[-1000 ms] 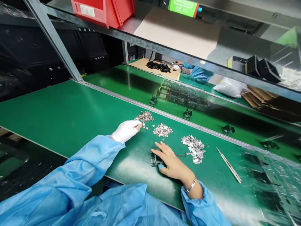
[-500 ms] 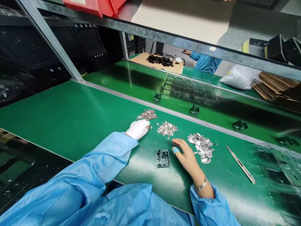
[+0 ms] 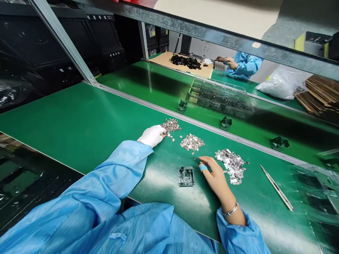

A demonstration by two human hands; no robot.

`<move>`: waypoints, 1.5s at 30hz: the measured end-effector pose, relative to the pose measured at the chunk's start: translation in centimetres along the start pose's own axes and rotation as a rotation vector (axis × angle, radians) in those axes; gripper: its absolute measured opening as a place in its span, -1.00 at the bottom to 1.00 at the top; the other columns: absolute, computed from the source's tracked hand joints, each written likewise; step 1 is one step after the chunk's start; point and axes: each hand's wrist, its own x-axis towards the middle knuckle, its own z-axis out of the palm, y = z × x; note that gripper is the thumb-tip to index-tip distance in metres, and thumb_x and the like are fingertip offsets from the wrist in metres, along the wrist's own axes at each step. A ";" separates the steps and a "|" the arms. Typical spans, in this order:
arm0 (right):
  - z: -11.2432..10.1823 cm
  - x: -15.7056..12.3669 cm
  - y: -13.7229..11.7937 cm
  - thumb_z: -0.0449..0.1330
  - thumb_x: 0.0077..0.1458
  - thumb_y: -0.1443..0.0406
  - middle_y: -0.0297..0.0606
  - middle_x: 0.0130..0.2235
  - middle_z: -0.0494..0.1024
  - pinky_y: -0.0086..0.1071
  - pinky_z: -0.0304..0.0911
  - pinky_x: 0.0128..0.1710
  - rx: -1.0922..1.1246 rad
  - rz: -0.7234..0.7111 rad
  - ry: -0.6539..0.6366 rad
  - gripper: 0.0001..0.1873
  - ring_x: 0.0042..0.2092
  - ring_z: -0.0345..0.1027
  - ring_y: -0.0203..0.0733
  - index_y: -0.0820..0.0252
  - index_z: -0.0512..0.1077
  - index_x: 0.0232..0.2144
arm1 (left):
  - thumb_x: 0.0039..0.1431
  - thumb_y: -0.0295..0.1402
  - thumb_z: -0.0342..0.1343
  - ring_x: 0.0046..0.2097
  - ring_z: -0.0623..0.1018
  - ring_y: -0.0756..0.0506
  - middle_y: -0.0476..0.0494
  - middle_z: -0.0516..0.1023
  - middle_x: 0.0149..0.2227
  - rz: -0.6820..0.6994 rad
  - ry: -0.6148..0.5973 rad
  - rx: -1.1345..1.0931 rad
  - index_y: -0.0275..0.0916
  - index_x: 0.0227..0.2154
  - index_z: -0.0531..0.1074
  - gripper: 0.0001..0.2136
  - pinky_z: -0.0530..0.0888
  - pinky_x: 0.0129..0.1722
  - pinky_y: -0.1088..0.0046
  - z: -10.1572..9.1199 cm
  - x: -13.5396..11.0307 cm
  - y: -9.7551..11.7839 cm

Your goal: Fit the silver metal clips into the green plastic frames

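My left hand [image 3: 152,136], in a white glove, is at the left edge of a pile of small shiny metal pieces [image 3: 172,124]. Its fingertips are pressed together; whatever is between them is too small to make out. My right hand [image 3: 214,173] hovers or rests with fingers apart, blue tape round one finger, and nothing visible in it. Left of it lies a dark, see-through plastic frame-like part [image 3: 186,176]. A second pile of small metal pieces [image 3: 192,141] lies between the hands, with a few loose bits around it. Flat silvery metal pieces [image 3: 231,164] are heaped beyond my right wrist.
Tweezers [image 3: 276,187] lie on the green tabletop [image 3: 79,120] at right, near clear plastic trays [image 3: 317,190]. Behind a metal rail [image 3: 159,113] stand several dark parts and a clear compartment tray [image 3: 221,97]. A shelf beam [image 3: 201,33] crosses overhead. A co-worker in blue [image 3: 245,65] sits beyond.
My left hand has shifted left along the near pile edge, and a few metal pieces now lie loose beside it. My right hand stays nearly in place. The camera view has turned slightly.
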 end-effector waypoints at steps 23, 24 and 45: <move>-0.2 -0.1 0.2 0.03 0.15 0.30 -0.18 -0.08 0.51 -0.18 0.32 -0.06 -0.115 0.034 -0.037 -0.70 -0.06 0.40 -0.09 0.09 0.43 -0.08 | 0.12 -0.35 0.00 -0.29 0.47 -0.11 -0.13 0.50 -0.29 -0.032 -0.109 -0.025 -0.21 -0.30 0.47 -0.83 0.32 -0.37 0.45 -0.4 -1.0 0.9; -0.1 0.0 0.2 0.03 0.16 0.29 -0.18 -0.08 0.51 -0.18 0.32 -0.05 -0.119 0.036 -0.038 -0.70 -0.05 0.40 -0.09 0.09 0.43 -0.08 | 0.13 -0.30 0.02 -0.28 0.47 -0.11 -0.12 0.50 -0.27 -0.036 -0.110 -0.029 -0.20 -0.24 0.46 -0.81 0.32 -0.37 0.45 -0.4 -1.0 1.0; 2.7 0.6 -6.2 0.05 0.04 0.48 -0.21 -0.22 0.48 -0.24 0.37 -0.20 -0.183 -0.467 0.183 -0.68 -0.16 0.39 -0.13 0.08 0.30 -0.15 | 0.06 -0.12 0.15 -0.55 0.30 0.06 0.05 0.32 -0.58 0.206 -0.388 -1.344 -0.29 -0.46 0.33 -0.70 0.26 -0.53 0.55 -3.2 -8.0 9.9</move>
